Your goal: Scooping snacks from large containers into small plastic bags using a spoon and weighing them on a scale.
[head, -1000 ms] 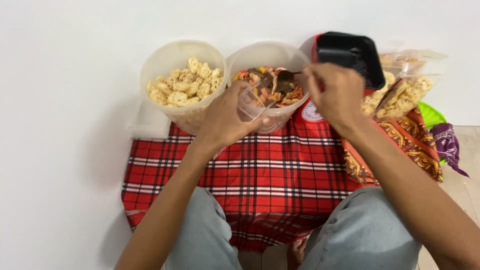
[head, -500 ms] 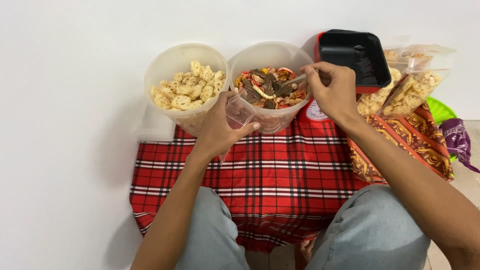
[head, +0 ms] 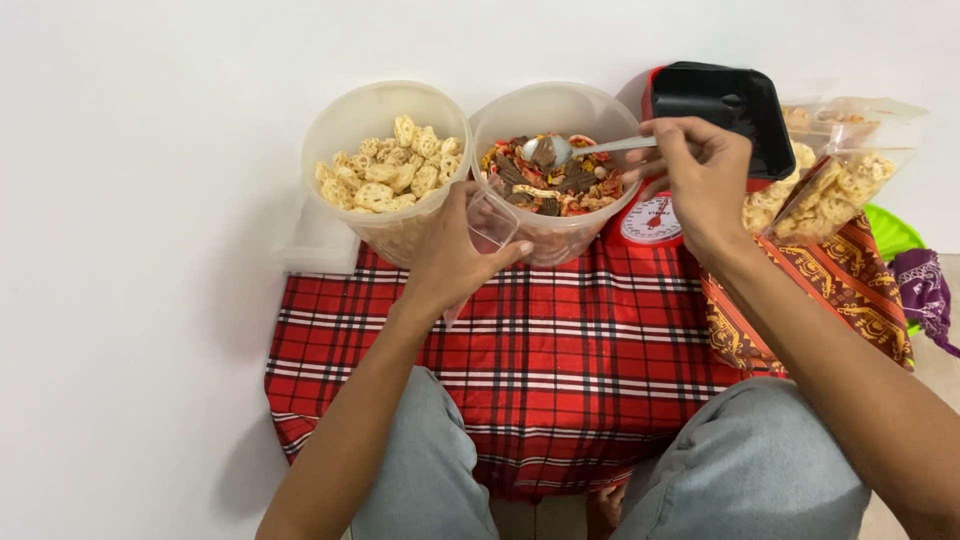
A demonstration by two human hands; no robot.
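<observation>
While the left hand [head: 455,262] clasps a clear bag [head: 490,222], the right hand [head: 700,180] pinches a spoon [head: 590,148]. Its bowl rests on mixed snacks [head: 555,180] in the tub [head: 520,110].

The spoon [head: 585,148] now lies nearly level over the mixed-snack tub [head: 553,172], its bowl lifted clear of the snacks it dug into a moment ago. The right hand [head: 700,180] has drawn back past the tub's right rim. The left hand [head: 452,262] has lowered its clear bag [head: 490,225] below the tub's near rim.
</observation>
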